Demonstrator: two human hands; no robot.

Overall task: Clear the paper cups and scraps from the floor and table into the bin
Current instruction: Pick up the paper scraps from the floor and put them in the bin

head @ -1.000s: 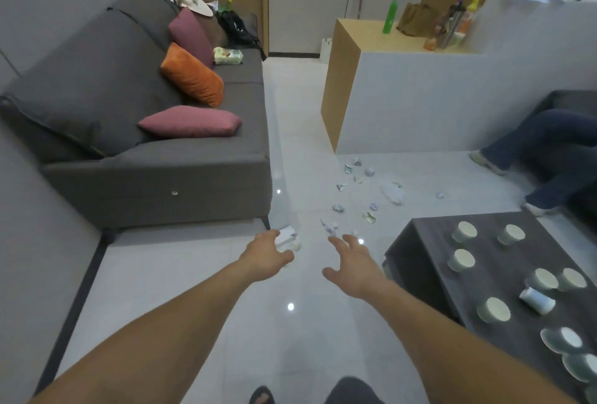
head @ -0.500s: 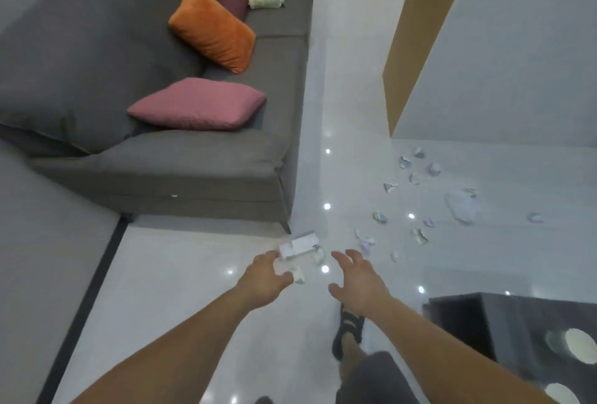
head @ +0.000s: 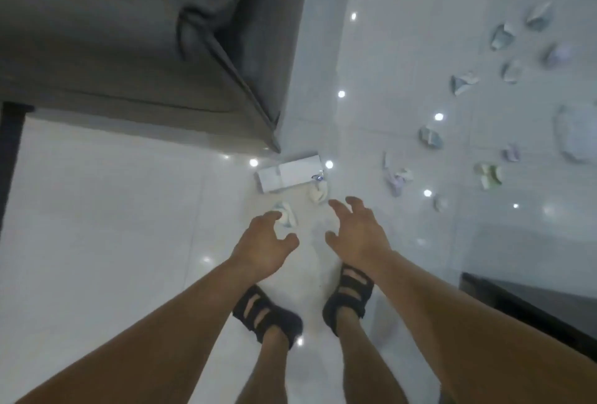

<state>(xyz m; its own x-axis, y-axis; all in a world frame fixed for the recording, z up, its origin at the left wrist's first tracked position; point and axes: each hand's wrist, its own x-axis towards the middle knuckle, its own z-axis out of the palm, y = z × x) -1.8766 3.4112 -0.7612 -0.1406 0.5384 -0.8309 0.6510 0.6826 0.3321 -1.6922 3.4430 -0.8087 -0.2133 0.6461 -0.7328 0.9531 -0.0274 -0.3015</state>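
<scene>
The person is holding the left hand [head: 263,243] and right hand [head: 357,232] empty and loosely spread near crumpled scraps [head: 288,218] lying on the floor [head: 97,210] by the sofa [head: 129,48], likely starting floor pickup, with pinching them up next.

arms: bare, no sleeves | feet: black strapped sandals [head: 348,294] | legs: bare

You are not seeing any text, label or number that can be read. The flat white rectangular cardboard box [head: 289,172] is showing only a small blue mark at its right end, too blurred to make out, and the crumpled pale paper scraps [head: 431,138] are showing no legible print.
</scene>
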